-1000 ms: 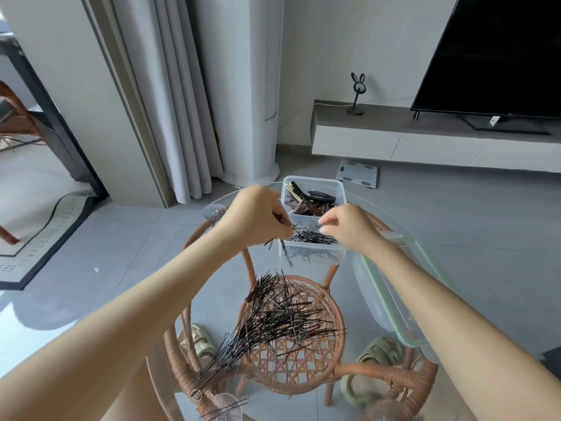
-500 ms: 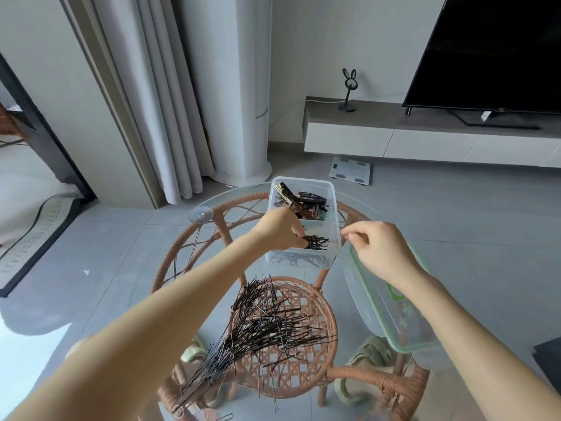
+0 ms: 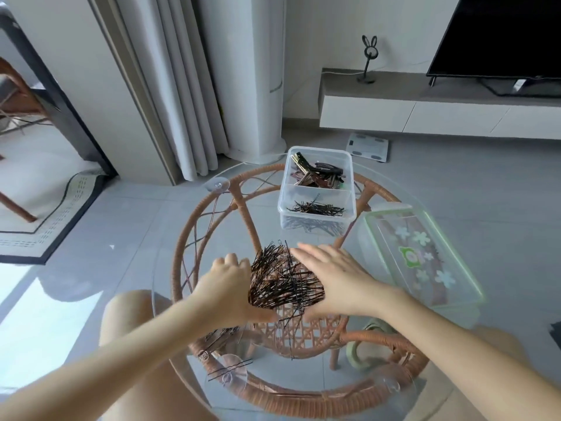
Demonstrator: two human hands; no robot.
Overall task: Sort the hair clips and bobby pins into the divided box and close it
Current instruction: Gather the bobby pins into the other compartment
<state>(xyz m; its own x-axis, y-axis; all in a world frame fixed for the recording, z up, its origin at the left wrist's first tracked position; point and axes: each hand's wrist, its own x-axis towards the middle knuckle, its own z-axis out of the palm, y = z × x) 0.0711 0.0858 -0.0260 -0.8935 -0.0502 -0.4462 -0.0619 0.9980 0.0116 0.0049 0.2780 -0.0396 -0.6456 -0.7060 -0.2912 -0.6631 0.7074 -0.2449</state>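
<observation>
A heap of black bobby pins (image 3: 283, 284) lies on the round glass table (image 3: 170, 268). My left hand (image 3: 229, 288) presses against the heap's left side, and my right hand (image 3: 332, 279) lies flat against its right side with straight fingers. The heap is bunched between both palms. Beyond it stands the clear divided box (image 3: 315, 221), open. Its far compartment holds dark hair clips (image 3: 317, 176) and its near compartment holds a small bunch of bobby pins (image 3: 317, 207). The box's clear green-rimmed lid (image 3: 455, 294) lies to the right.
A few stray bobby pins (image 3: 230, 370) lie near the table's front edge, and more (image 3: 218, 335) lie under my left wrist. A wicker frame (image 3: 239, 202) shows through the glass. My knees are below the table. Curtains, a TV bench and a floor scale stand behind.
Both hands have come back from the box to the heap near me. They now bracket the bobby pins, which are pushed into a tighter bunch. My head has tilted down.
</observation>
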